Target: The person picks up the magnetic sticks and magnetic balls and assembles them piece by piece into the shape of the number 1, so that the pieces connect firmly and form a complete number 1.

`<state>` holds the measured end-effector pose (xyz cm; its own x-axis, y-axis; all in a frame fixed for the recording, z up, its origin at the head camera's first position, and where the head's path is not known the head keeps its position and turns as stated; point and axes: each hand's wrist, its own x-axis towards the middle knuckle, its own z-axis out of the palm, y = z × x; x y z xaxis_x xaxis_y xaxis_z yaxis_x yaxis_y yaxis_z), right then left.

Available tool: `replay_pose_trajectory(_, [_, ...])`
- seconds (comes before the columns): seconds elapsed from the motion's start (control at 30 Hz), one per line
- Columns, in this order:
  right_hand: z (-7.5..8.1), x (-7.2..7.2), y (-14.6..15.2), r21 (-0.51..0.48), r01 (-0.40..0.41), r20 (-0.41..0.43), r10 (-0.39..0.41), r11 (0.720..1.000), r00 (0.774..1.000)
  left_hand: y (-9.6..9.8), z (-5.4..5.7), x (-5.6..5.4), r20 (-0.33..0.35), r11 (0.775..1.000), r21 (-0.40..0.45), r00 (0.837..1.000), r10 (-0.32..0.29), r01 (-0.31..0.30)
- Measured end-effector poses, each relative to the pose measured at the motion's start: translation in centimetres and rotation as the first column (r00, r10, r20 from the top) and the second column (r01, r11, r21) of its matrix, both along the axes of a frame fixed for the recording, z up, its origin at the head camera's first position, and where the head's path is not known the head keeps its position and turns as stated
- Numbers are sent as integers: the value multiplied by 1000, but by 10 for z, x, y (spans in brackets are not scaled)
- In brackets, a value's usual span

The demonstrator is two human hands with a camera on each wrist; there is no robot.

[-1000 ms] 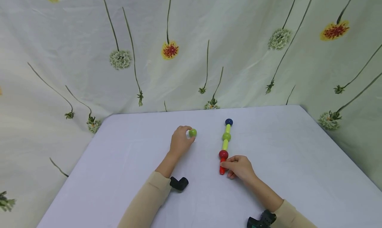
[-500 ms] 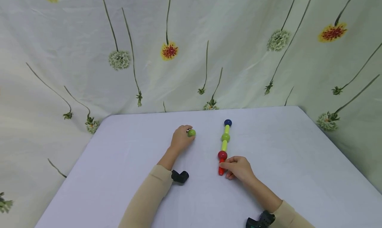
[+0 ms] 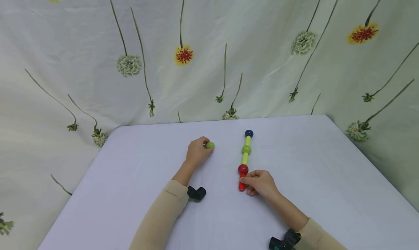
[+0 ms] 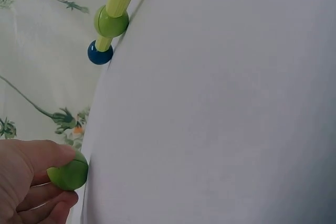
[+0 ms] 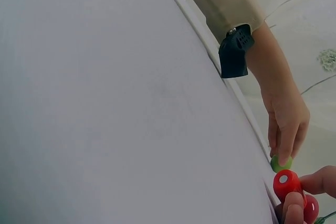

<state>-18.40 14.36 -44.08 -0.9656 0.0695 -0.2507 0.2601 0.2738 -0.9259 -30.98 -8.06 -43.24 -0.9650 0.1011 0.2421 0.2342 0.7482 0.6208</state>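
My left hand (image 3: pixel 197 152) pinches a loose green ball (image 3: pixel 210 145) between thumb and fingers, at or just above the table, left of a straight chain of balls and rods. From far to near, the chain has a dark blue ball (image 3: pixel 249 133), a yellow-green rod (image 3: pixel 247 140), a green ball (image 3: pixel 246 149), another yellow-green rod (image 3: pixel 245 158), a red ball (image 3: pixel 243 169) and a red rod (image 3: pixel 242 186). My right hand (image 3: pixel 263 184) pinches that red rod. A pale round spot marks the rod's near end (image 5: pixel 284 180) in the right wrist view.
Everything lies on a table with a white cloth (image 3: pixel 131 192). Behind its far edge hangs a white curtain with printed flowers (image 3: pixel 268 61). A black camera mount is on each wrist, left mount (image 3: pixel 197 193) and right mount (image 3: pixel 285 240).
The head view has shifted slightly. Both hands keep nearly the same places on the ball and the red rod, and the chain stays as it was.
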Motion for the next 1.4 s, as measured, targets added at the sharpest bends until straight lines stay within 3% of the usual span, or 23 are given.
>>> replay_pose_trajectory(0.2, [0, 0, -1, -9, -5, -1, 5, 1000, 1000, 0, -1, 7, 36, 998, 61, 999, 32, -34])
replay_pose_trajectory(0.47, [0, 0, 0, -2, 2, 10, -2, 1000, 1000, 3, 7, 27, 52, 995, 103, 999, -7, 2])
replay_pose_trajectory(0.87, [0, 0, -1, -9, 9, 14, -9, 1000, 1000, 10, 15, 61, 49, 977, 145, 986, -162, 153])
replay_pose_trajectory(1.1, [0, 0, -1, -17, 8, 8, -8, 1000, 1000, 12, 17, 81, 53, 954, 160, 963, -263, 252])
replay_pose_trajectory(1.4, [-1, -1, 0, -17, 4, 9, -3, 1000, 1000, 14, 17, 101, 75, 931, 139, 934, -350, 337])
